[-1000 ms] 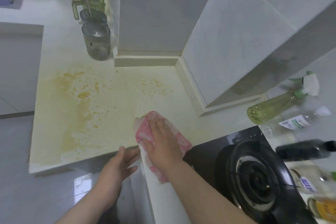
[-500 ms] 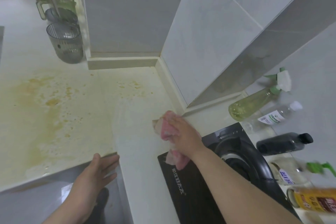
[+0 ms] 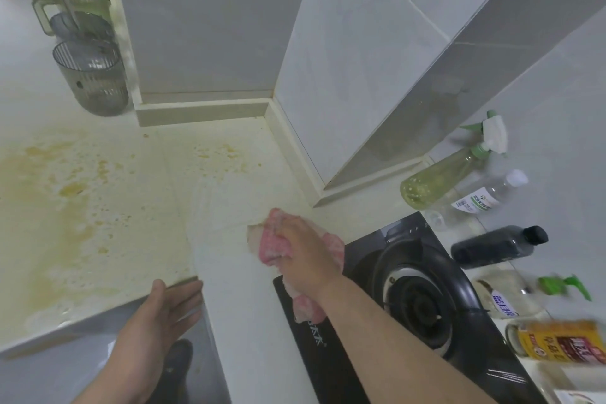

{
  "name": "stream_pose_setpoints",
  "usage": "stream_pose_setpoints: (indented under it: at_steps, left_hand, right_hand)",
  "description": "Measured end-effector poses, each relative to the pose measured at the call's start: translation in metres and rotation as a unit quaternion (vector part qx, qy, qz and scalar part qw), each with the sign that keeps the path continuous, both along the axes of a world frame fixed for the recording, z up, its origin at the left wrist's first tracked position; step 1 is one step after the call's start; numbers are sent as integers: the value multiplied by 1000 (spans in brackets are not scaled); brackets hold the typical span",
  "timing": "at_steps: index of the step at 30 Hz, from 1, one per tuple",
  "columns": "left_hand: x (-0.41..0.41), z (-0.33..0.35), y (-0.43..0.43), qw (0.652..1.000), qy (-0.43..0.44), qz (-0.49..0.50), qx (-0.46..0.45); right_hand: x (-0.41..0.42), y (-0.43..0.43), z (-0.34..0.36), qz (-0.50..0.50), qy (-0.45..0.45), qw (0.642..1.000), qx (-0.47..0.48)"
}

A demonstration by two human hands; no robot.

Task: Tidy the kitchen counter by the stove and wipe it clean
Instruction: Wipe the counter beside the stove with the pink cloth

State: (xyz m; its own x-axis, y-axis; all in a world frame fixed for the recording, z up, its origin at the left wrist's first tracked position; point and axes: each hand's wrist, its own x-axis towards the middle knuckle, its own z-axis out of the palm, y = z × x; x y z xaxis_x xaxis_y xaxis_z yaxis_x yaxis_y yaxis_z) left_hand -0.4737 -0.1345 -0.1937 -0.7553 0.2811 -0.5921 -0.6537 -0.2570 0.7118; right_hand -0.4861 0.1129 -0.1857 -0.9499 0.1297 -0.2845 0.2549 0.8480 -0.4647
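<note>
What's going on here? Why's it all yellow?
Someone is cleaning the kitchen counter. Their right hand grips a bunched pink cloth and presses it down beside the gas stove. Their left hand rests open at the front edge. The yellow stains farther left are not yet wiped.

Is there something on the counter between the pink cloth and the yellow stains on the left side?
Nothing visible. The counter between the pink cloth, held by the right hand, and the yellow stains is bare. The grey cup stands behind, by the wall; the left hand rests at the front edge.
</note>
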Motion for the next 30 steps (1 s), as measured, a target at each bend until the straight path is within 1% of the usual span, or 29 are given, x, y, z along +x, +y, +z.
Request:
stream_pose_setpoints:
  at_steps: [3, 6, 11, 14, 17, 19, 21, 27, 30]
  left_hand:
    - [-2, 2, 1, 1000, -1, -5, 2]
    - [-3, 1, 1, 1000, -5, 0, 4]
    - [-1, 2, 0, 1000, -4, 4, 9]
    - [-1, 3, 1, 1000, -7, 6, 11]
    - [0, 2, -1, 1000, -11, -4, 12]
    - [1, 1, -3, 1000, -12, -7, 19]
    - [2, 1, -3, 1000, -12, -7, 24]
    - [3, -1, -4, 999, -21, -4, 30]
    - [2, -1, -7, 999, -19, -15, 35]
  right_hand:
    - [0, 12, 4, -1, 1, 1000, 7]
    - [-1, 31, 4, -57, 16, 998, -16]
    - [-2, 57, 14, -112, 7, 994, -9]
    - [-7, 85, 3, -158, 6, 987, 33]
    - [-17, 118, -26, -196, -16, 979, 52]
    - [-22, 111, -26, -204, -13, 976, 70]
    - [-20, 87, -12, -203, 6, 977, 69]
    - [-1, 25, 1, -135, 44, 990, -14]
    - [2, -6, 6, -84, 35, 994, -54]
